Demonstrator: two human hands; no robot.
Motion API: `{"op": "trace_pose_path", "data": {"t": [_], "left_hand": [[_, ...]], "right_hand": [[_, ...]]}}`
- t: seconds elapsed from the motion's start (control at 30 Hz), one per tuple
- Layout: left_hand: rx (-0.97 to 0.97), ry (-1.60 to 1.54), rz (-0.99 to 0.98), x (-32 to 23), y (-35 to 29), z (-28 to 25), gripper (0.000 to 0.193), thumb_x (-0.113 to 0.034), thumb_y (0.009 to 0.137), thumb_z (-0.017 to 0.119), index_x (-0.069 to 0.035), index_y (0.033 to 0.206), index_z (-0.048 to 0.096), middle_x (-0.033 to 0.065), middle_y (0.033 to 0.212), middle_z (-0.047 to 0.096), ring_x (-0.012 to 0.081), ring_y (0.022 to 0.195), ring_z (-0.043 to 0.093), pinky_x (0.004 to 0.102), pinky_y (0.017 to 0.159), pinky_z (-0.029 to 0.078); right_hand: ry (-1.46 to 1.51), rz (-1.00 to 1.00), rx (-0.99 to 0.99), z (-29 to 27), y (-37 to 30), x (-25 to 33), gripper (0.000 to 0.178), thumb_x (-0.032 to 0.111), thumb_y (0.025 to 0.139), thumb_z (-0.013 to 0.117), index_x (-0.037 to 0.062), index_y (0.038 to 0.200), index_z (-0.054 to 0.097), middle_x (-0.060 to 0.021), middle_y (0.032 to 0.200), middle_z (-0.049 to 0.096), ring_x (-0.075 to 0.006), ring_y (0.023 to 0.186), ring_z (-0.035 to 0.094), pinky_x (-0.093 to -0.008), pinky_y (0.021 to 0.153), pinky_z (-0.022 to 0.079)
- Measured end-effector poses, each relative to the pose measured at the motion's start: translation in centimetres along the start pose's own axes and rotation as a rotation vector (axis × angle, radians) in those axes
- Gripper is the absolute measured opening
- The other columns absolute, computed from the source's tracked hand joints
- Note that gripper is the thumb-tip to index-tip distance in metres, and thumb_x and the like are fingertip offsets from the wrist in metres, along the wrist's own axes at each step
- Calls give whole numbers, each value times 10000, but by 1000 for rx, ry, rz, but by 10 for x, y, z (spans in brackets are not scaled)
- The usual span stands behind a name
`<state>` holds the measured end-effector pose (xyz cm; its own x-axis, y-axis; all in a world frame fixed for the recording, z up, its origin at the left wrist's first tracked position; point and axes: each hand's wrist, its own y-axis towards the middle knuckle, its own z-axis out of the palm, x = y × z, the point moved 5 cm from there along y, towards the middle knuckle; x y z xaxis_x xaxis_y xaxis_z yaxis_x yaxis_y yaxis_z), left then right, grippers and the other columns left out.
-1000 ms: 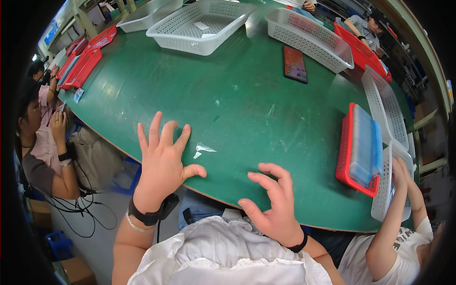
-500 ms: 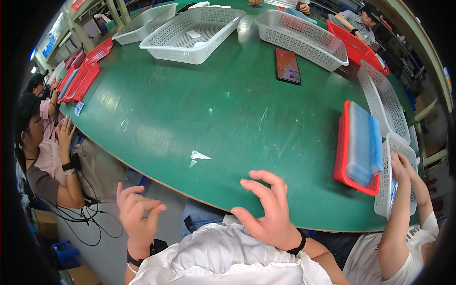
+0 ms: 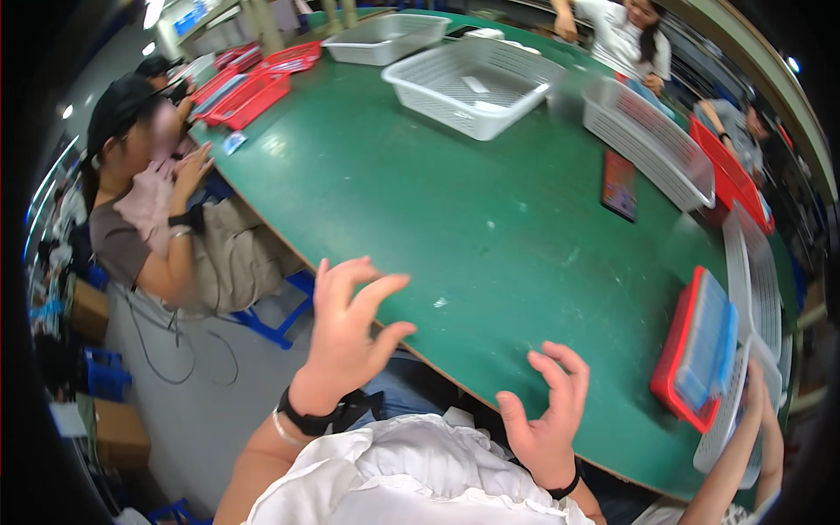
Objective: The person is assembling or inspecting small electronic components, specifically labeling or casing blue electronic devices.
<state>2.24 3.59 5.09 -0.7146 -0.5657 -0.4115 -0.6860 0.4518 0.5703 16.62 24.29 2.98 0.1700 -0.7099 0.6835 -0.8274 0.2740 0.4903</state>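
Over the near edge of the green table [image 3: 490,289] my left hand [image 3: 350,328] is raised, fingers bent but apart, with nothing in it. To its right, my right hand [image 3: 549,416] is held up above the table's front edge, thumb and fingers spread, also holding nothing. Neither hand appears to touch anything. A small whitish mark or scrap [image 3: 440,302] lies on the tabletop beyond my hands. Nearest on the right is a red basket [image 3: 665,372] with a stack of bluish clear sheets or packs [image 3: 702,341] on it.
White mesh baskets [image 3: 472,118] stand along the far side, one holding white paper pieces. A dark phone [image 3: 619,185] lies near another white basket [image 3: 643,131]. A co-worker's hands [image 3: 759,402] reach into a right-hand basket. At left sits a person [image 3: 144,210]; red baskets [image 3: 254,98] lie beyond.
The view has swung left, so the table's things sit farther right. My left hand has come in over the table edge. Both hands stay open, and the whitish scrap shows smaller.
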Motion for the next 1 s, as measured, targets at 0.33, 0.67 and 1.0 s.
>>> {"op": "trace_pose_path", "data": {"t": [0.33,0.67,1.0], "left_hand": [[71,-65,-17,12,14,30,655,-238,726,845,-100,1302,563,214,1329,447,414,1236,428,522,1093,322],[193,53,-13,14,25,43,494,-270,789,776,-78,1219,626,221,1308,484,417,1222,446,490,1030,370],[166,7,49,6,26,46,487,-315,798,758,-62,1195,633,212,1260,509,402,1180,460,503,1022,354]], "right_hand": [[14,4,9,5,-1,11,516,169,795,780,28,1245,570,-205,1296,485,-349,1160,488,-432,965,410],[-212,-21,-40,-79,96,59,550,183,795,767,-8,1267,560,-198,1243,525,-332,1144,540,-403,991,437],[-617,777,-101,-85,244,-158,770,579,791,706,14,1303,600,-231,1382,506,-392,1255,510,-460,1045,434]]}}
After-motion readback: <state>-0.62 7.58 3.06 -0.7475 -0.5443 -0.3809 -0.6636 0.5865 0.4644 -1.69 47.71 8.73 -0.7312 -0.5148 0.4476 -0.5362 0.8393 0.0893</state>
